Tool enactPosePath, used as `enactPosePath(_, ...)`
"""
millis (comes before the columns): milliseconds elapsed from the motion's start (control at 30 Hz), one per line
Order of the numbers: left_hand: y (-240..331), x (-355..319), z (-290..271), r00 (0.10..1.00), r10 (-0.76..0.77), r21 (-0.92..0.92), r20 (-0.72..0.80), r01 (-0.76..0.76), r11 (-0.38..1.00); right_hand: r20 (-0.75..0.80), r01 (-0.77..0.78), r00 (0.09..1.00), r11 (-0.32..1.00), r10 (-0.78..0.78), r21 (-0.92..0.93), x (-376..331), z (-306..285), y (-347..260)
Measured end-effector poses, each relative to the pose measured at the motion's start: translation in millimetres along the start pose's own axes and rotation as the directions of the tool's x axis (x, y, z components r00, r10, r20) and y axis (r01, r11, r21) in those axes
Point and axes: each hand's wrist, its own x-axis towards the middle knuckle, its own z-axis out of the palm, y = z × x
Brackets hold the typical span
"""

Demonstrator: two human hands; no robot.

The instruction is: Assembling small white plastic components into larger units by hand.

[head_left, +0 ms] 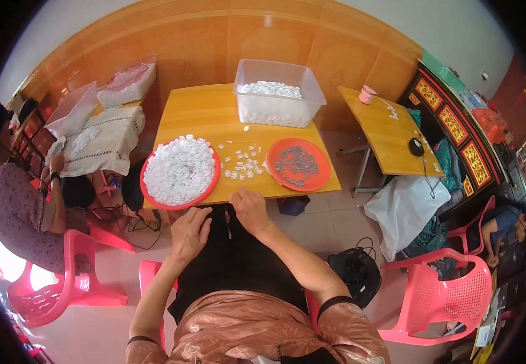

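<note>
At the table's near edge, my right hand [249, 209] is closed, its fingertips over the edge; whatever they pinch is too small to make out. My left hand [190, 233] hangs just below a red round tray [145, 193], fingers bent together, any held thing hidden. A heap of small white plastic pieces [178, 170] fills that tray. Several loose white pieces [243, 164] lie on the yellow table [196, 112] between it and an orange-red plate [314, 182]. Small grey metal-looking parts [298, 162] are spread in the plate.
A clear plastic bin [275, 112] of white pieces stands at the table's back. On the left, another person [23, 200] sits by a cloth-covered table [105, 136]. A second yellow table [390, 142] and a pink chair [442, 297] are on the right. Another person [499, 233] sits far right.
</note>
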Motion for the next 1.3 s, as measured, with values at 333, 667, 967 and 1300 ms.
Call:
enactPosePath(333,20,10,27,0.549,-0.68,-0.807,0.485,0.58,-0.107,0.322,-0.472,0.882,0.651,0.345,0.595,21,-49,-34)
enactPosePath(667,33,-9,31,0.527,-0.72,-0.89,0.452,0.325,-0.321,0.551,-0.585,0.81,0.215,0.199,0.782,12,-36,-38)
enactPosePath(967,29,-17,35,0.53,-0.661,-0.846,0.531,0.373,-0.38,0.068,-0.396,0.918,0.915,0.392,0.079,31,-84,25)
enactPosePath(1300,41,-17,39,0.525,-0.633,-0.818,0.569,0.439,-0.371,0.193,-0.414,0.852,0.851,0.487,-0.323,15,-99,77)
